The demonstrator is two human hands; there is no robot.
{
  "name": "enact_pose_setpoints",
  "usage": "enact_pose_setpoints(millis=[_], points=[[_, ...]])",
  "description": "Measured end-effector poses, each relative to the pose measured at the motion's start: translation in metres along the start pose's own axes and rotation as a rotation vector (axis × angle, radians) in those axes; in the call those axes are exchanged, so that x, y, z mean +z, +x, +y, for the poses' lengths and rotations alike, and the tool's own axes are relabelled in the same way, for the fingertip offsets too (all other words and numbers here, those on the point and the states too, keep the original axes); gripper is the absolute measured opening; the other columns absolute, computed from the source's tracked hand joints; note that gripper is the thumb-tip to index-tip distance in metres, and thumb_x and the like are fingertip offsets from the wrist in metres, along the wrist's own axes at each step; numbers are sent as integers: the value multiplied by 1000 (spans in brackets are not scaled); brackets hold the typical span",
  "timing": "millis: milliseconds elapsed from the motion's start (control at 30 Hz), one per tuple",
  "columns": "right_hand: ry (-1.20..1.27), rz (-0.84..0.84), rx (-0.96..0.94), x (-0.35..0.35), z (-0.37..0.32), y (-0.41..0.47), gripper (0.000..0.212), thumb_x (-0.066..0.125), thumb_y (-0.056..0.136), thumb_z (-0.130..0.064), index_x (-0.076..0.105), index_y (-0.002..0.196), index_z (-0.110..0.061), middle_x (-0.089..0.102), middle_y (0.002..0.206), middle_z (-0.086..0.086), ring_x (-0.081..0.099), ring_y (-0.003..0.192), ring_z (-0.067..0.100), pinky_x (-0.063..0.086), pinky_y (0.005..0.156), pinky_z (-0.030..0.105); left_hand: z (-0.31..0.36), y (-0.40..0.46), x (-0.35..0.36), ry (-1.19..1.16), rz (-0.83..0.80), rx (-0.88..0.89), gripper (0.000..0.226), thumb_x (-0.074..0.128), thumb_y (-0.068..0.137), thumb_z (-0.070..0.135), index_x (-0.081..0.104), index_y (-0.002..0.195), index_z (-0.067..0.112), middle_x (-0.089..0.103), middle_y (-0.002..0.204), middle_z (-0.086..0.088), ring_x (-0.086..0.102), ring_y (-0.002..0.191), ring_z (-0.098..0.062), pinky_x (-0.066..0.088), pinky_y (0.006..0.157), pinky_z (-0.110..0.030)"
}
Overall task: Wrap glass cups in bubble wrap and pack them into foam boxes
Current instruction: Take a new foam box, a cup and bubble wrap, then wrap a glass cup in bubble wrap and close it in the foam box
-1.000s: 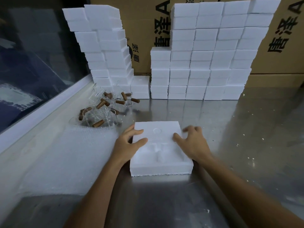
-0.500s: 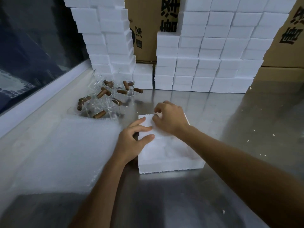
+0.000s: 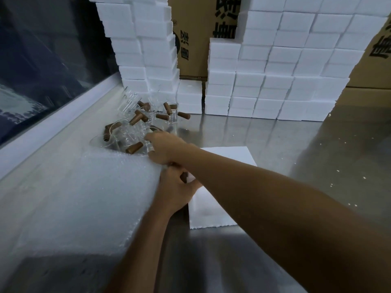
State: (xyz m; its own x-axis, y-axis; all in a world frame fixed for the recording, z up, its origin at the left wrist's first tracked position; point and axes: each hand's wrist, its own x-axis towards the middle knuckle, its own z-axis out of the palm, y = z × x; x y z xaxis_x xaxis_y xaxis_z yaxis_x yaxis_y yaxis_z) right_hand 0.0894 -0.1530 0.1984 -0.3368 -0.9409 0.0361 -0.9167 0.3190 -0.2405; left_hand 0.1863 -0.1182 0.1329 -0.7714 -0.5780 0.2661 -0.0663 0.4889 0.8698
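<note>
Obstacles: foam box stacks (image 3: 275, 77) (rear wall), glass cups (image 3: 137, 127) clustered left; bare steel table (image 3: 317, 157) open right.

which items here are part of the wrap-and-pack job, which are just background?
In the job:
glass cups with brown handles, right hand reaching into them
bubble wrap
open foam box, left hand at its edge

Background:
stacked foam boxes
cardboard cartons
steel table

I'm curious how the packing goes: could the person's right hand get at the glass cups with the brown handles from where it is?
Probably yes. The right hand has crossed over the left hand and is already at the near edge of the glass cups, with nothing between them. Whether it has gripped one cannot be told.
</note>
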Motion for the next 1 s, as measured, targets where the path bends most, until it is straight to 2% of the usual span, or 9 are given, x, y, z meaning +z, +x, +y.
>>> enact_pose_setpoints(millis=[67,133,167,300,533,667,833,933,1000], points=[[-24,-1,37,4,0,4,33,51,95,-13,57,127,-9,62,122,12,60,111,29,50,89,36,1,1,0,104,22,13,23,71,83,22,55,79,37,57,74,14,55,66,-10,44,65,-4],[-21,10,67,5,0,6,24,53,95,-12,61,118,-8,64,115,12,62,105,30,52,86,36,1,2,1,205,11,16,16,68,88,12,66,101,21,49,89,18,53,71,-6,31,69,8],[-6,18,81,5,0,5,21,55,95,-12,62,115,-8,65,113,12,63,103,30,53,87,37,1,2,0,190,13,6,18,69,87,14,67,104,14,48,89,16,50,69,-3,33,69,6],[40,159,93,-1,4,-7,12,55,97,-16,64,102,-9,66,102,10,63,92,27,50,76,36,5,-1,-3,-53,-17,-35,20,72,66,48,60,74,34,68,79,4,63,75,-15,52,69,-31],[290,487,100,-31,19,-59,34,70,89,-38,52,68,-19,62,67,0,54,60,12,36,55,27,8,-3,-1,-114,-40,28,18,77,83,22,69,82,38,69,106,16,61,104,-2,43,81,-6],[421,641,158,-38,25,-109,48,79,74,-55,48,63,-20,52,58,-7,51,55,9,43,53,29,15,-5,-6,-142,7,49,18,72,88,17,71,87,35,63,130,9,56,118,-3,44,93,-15],[579,796,323,-22,41,-181,60,77,62,-68,45,55,-19,40,46,-8,39,43,7,37,44,25,39,-18,-8,-19,210,279,29,65,83,26,66,112,26,58,124,12,53,118,-8,45,104,-39],[729,836,415,-4,46,-210,64,74,68,-59,45,61,-3,46,54,13,43,52,18,47,54,39,54,-32,-8,119,100,475,56,65,80,37,57,131,15,59,130,4,53,120,-18,43,103,-47],[848,921,381,2,42,-222,55,71,73,-52,39,62,-8,40,56,5,40,55,15,41,57,33,63,-43,-3,223,6,550,70,64,77,45,48,139,17,57,134,4,51,123,-19,40,103,-46]])
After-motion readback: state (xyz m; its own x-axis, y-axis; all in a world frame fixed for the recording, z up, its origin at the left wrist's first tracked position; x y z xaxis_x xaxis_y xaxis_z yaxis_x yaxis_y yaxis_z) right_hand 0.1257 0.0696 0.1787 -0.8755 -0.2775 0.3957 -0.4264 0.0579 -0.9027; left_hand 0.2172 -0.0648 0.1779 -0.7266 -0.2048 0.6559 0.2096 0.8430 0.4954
